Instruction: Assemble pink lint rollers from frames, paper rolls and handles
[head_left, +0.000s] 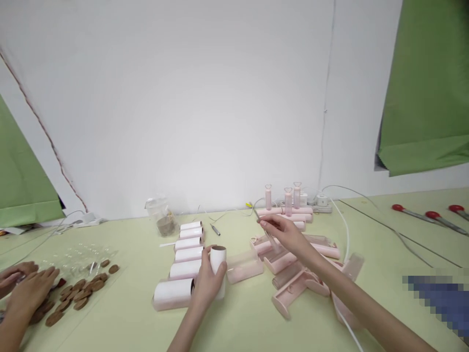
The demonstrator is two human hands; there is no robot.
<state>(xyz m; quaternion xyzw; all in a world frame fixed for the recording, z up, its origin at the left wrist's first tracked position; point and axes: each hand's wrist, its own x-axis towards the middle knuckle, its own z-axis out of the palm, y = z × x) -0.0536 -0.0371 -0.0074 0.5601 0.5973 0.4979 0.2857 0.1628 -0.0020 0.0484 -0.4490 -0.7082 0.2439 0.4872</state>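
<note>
My left hand (210, 278) is wrapped round a white tube (219, 255) held upright, its brown open end facing up. Beside it on the left lies a row of several white rolls (184, 269) in clear pinkish sleeves. My right hand (280, 230) pinches a thin, blurred item at its fingertips, too small to name, above a pile of pink and clear plastic cases (291, 289). Between my hands a clear pink case (245, 268) rests on the table.
Another person's hands (31, 288) are at the left beside brown discs (82, 291) and clear plastic. Behind are a bag (161, 217), a craft knife (215, 229) and small pink bottles (288, 201). Cables and red-ended tools (414, 212) lie on the right.
</note>
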